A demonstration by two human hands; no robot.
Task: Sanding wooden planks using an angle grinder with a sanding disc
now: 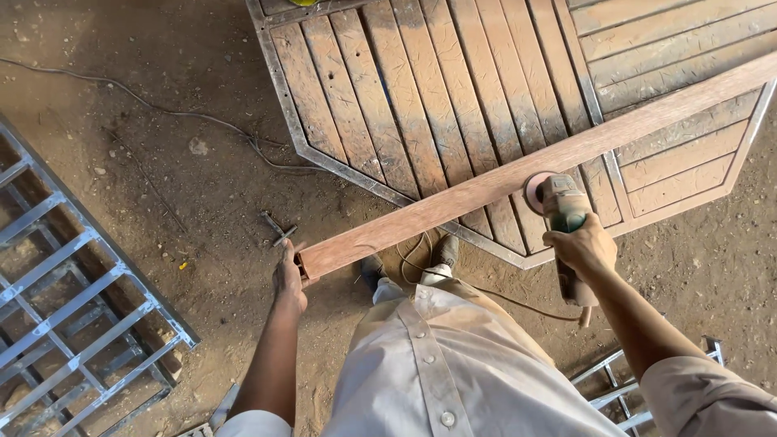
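The slatted gate (502,89), framed in steel, lies flat on the dirt from 12 to 2 o'clock, a grey grille (73,307) lies at 9 o'clock, and the beam (518,174), a long hollow rusty section, runs diagonally across the gate from 2 o'clock down to centre. The left hand (289,279) clasps the beam's open near end, and the right hand (581,245) is closed around the grinder (564,212), whose disc touches the beam's near face. Hazards: one-handed support may let the beam twist so the disc grabs and kicks; the cord (453,279) trailing between the shoes could snag.

Red-brown plank (518,182), grey-green grinder (564,212)
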